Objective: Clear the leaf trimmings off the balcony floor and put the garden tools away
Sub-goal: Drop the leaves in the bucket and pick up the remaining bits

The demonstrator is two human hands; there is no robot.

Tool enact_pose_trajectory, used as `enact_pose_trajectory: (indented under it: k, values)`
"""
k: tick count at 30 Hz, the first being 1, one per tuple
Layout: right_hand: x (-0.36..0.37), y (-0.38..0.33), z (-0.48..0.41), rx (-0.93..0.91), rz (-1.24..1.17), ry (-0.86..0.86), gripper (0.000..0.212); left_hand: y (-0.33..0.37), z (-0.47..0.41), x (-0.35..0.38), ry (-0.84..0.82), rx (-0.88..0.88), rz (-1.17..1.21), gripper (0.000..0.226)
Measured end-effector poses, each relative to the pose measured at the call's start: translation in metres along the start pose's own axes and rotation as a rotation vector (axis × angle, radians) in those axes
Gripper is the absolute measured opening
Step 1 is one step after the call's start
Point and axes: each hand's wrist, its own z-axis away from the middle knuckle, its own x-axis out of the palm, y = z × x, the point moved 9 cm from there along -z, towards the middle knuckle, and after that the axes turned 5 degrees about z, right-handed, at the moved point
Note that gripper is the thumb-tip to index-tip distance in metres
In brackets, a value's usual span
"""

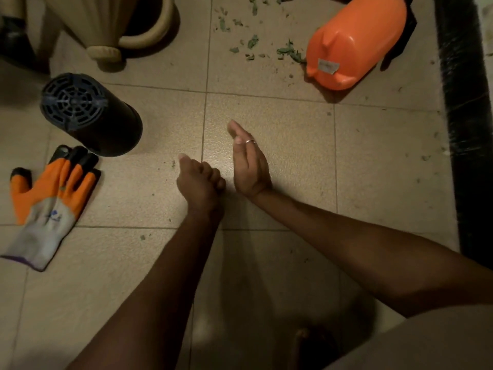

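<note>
Green leaf trimmings lie scattered on the beige tiled floor at the top, beside an orange sprayer bottle lying on its side. A few small scraps dot the tiles nearer me. My left hand is curled into a fist just above the floor at centre, thumb out, with nothing showing in it. Right beside it, my right hand stands on its edge on the tile with its fingers straight and a ring on one finger. A pair of orange, grey and black garden gloves lies at the left.
A black plastic pot lies on its side at the left, above the gloves. A beige plastic chair leg and base stand at the top left. A black ledge runs along the right edge of the floor.
</note>
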Motion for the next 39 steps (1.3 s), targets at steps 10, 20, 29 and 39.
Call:
enact_pose_trajectory:
  k: [10, 20, 29, 39]
  values:
    - [0.062, -0.053, 0.122, -0.776, 0.403, -0.610, 0.044, 0.086, -0.037, -0.072, -0.021, 0.219, -0.267, 0.057]
    - [0.084, -0.029, 0.084, -0.898, 0.907, -0.552, 0.052, 0.088, -0.033, -0.066, -0.039, 0.301, -0.395, 0.065]
    - [0.030, -0.040, 0.013, -0.627, 0.858, -0.348, 0.056, 0.090, -0.028, -0.061, -0.073, 0.317, -0.378, 0.060]
    - [0.008, -0.018, -0.013, -0.098, 0.349, -0.090, 0.054, 0.086, -0.032, -0.063, -0.069, 0.299, -0.329, 0.059]
